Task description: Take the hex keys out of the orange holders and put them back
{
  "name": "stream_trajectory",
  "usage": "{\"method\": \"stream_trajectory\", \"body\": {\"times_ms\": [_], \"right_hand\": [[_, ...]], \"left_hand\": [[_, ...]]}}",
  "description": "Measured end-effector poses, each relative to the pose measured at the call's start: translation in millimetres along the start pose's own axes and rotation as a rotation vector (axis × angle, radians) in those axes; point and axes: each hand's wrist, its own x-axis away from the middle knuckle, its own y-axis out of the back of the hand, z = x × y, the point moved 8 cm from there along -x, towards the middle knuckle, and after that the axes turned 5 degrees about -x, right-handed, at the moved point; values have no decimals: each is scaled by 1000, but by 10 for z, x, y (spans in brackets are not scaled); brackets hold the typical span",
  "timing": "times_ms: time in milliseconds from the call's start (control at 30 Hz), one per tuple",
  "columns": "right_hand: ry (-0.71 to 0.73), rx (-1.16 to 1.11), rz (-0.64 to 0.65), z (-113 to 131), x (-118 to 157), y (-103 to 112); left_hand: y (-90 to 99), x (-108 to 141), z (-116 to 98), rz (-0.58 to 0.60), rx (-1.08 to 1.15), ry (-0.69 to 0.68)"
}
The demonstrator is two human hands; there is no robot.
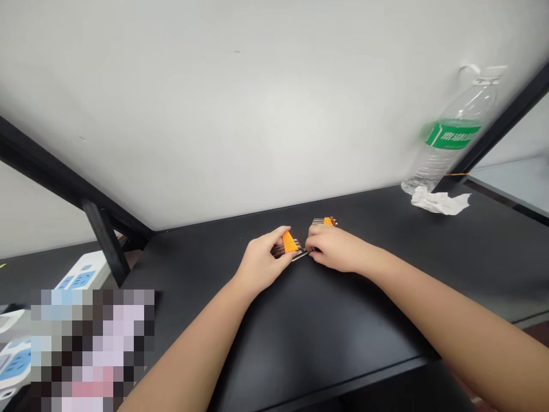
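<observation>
One orange holder (290, 242) I'm pinching in my left hand (261, 257), and my right hand (337, 248) is curling alongside, its hold unclear!

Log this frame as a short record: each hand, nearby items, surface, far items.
Left hand: holds an orange piece with thin rods
Right hand: fingers bent close by; exact hold hidden
Behind right hand: second orange piece, also with thin rods
Surface: black table
Far right: clear bottle, green label; crumpled white tissue by its base
</observation>
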Motion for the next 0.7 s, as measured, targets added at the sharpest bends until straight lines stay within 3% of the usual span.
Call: {"method": "stream_trajectory", "body": {"times_ms": [200,433,533,700], "right_hand": [[-38,129,47,65,6,-45],[-73,115,136,101,38,-47],[-75,-2,53,46,34,110],[-5,-175,-218,-67,23,396]], "left_hand": [[24,-16,32,-29,7,18],[48,-36,69,-47,-10,23],[71,-38,60,-59,-16,26],[59,-30,0,-37,22,-3]]}}
